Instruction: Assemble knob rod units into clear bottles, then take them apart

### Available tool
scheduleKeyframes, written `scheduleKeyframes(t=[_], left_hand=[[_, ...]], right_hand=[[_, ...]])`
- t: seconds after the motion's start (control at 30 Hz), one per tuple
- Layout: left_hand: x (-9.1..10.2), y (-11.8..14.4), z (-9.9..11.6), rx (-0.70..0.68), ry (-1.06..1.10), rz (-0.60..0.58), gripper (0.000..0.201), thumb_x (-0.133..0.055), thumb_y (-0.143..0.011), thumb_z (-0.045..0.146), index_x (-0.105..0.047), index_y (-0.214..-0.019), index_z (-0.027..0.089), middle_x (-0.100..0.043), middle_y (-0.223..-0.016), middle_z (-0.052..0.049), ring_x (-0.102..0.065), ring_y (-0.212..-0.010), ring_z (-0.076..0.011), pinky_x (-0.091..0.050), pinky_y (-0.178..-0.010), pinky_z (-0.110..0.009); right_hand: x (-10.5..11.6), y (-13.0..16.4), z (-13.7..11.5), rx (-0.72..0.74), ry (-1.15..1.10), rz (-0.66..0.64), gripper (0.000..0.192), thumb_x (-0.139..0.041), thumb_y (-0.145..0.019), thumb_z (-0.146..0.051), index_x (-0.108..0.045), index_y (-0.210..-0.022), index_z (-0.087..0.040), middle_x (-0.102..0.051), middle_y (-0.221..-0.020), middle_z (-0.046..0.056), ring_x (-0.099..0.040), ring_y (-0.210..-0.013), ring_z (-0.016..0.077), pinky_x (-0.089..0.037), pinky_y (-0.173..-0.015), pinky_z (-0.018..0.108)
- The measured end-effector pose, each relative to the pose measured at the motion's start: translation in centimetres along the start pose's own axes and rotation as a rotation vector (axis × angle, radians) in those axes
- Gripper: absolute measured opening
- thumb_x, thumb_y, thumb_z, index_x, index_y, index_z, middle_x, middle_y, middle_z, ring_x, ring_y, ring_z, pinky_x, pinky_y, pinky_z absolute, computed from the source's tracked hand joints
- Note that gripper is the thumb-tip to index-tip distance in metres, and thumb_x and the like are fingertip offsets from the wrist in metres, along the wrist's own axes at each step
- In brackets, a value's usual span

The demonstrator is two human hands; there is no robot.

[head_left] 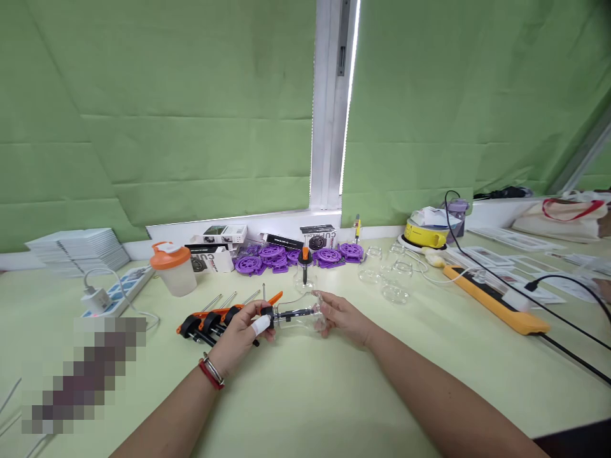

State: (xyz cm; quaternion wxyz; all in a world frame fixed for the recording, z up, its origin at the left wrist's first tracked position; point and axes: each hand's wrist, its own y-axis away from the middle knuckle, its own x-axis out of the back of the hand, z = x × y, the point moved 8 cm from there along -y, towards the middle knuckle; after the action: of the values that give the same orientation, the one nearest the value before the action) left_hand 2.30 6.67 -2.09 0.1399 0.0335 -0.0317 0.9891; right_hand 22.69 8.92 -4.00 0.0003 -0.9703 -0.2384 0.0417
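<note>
Above the table, a transparent waisted bottle (305, 320) lies on its side between my two hands. My left hand (244, 332), one finger wrapped in white, closes around the black cap (268, 314) at the bottle's neck. A dark rod (296, 313) runs lengthwise inside the bottle. My right hand (344, 318) grips the wide base end. Left of my left hand lie several black caps (191, 326) with orange levers, metal stems and black tubes, partly hidden by that hand. Behind the held bottle stands another transparent bottle (306, 281) with a black and orange top.
Several transparent bottles (396, 283) stand right of centre. Purple plastic parts (273, 257) and small boxes (317, 237) lie along the wall. An orange-lidded shaker cup (174, 270) and a power strip (125, 289) are left. An orange power strip (496, 304) with cables lies right.
</note>
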Motion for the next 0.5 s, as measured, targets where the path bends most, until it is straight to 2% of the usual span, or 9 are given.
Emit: scheduleKeyframes(t=[0.1, 0.17, 0.23, 0.37, 0.5], left_hand=[[0.3, -0.2, -0.3, -0.010, -0.006, -0.003, 0.033, -0.060, -0.082, 0.037, -0.051, -0.109, 0.020, -0.065, -0.080, -0.004, -0.061, -0.071, -0.0176, -0.046, -0.071, -0.032], [0.4, -0.3, -0.3, -0.026, 0.002, -0.004, 0.033, -0.061, -0.081, 0.036, -0.051, -0.109, 0.020, -0.065, -0.081, -0.004, -0.061, -0.073, -0.0181, -0.046, -0.073, -0.033], [0.3, -0.2, -0.2, -0.033, -0.008, -0.014, 0.033, -0.061, -0.081, 0.035, -0.051, -0.109, 0.020, -0.066, -0.081, -0.004, -0.061, -0.074, -0.0185, -0.046, -0.074, -0.034], [0.0, -0.1, 0.1, -0.038, -0.024, -0.022, 0.031, -0.060, -0.082, 0.035, -0.052, -0.108, 0.020, -0.066, -0.080, -0.004, -0.061, -0.072, -0.0186, -0.045, -0.075, -0.035], [0.0, -0.1, 0.2, -0.045, -0.022, -0.010, 0.033, -0.059, -0.082, 0.035, -0.052, -0.110, 0.019, -0.066, -0.082, -0.005, -0.061, -0.072, -0.0191, -0.046, -0.073, -0.034]], right_hand=[[-0.1, 0.3, -0.6, 0.037, 0.034, -0.040, 0.082, -0.069, -0.075, -0.044, -0.023, -0.143, -0.037, -0.034, -0.134, 0.011, -0.064, -0.081, 0.0155, -0.052, -0.070, 0.034], [-0.2, 0.5, -1.1, 0.073, 0.062, -0.059, 0.086, -0.073, -0.072, -0.037, -0.022, -0.142, -0.041, -0.029, -0.137, 0.010, -0.064, -0.082, 0.0146, -0.052, -0.073, 0.035], [-0.1, 0.5, -1.3, 0.089, 0.078, -0.051, 0.082, -0.074, -0.071, -0.035, -0.027, -0.139, -0.039, -0.035, -0.129, 0.009, -0.064, -0.079, 0.0135, -0.052, -0.071, 0.034], [0.0, 0.3, -0.7, 0.049, 0.067, -0.025, 0.070, -0.073, -0.071, -0.039, -0.034, -0.129, -0.033, -0.050, -0.100, 0.002, -0.063, -0.066, 0.0115, -0.052, -0.065, 0.032], [-0.3, 0.2, 0.3, -0.010, 0.066, -0.032, 0.056, -0.064, -0.077, -0.049, -0.037, -0.119, -0.027, -0.055, -0.075, -0.004, -0.058, -0.052, 0.0111, -0.048, -0.053, 0.027]])
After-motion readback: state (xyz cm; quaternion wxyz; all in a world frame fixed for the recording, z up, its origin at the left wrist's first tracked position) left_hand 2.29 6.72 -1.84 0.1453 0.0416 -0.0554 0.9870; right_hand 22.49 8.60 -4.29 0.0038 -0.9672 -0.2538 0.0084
